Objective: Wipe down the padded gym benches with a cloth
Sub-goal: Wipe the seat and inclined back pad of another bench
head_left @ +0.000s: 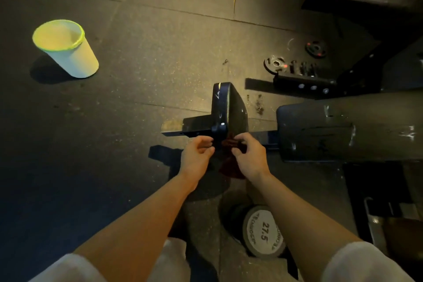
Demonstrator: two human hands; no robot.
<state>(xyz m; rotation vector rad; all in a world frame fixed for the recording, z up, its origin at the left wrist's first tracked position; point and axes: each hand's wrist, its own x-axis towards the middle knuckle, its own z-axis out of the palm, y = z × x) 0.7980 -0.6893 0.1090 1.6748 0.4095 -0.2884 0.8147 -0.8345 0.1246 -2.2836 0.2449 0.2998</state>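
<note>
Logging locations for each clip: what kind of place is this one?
Most likely a gym's free-weights area: a dumbbell marked 27.5, small weight plates on dark rubber flooring, and a padded bench.

A gym: dark rubber floor tiles (114, 133), a 27.5 dumbbell (263, 233), weight plates (274, 64) and a padded bench (343, 130).

Both hands meet at the near edge of a small black bench pad (229, 110): the right hand (248, 155) grips a dark red cloth (229, 167), the left hand (198, 153) curls beside it. A white bucket (68, 50) stands far left; a dumbbell (263, 236) marked 27.5 lies near.
</note>
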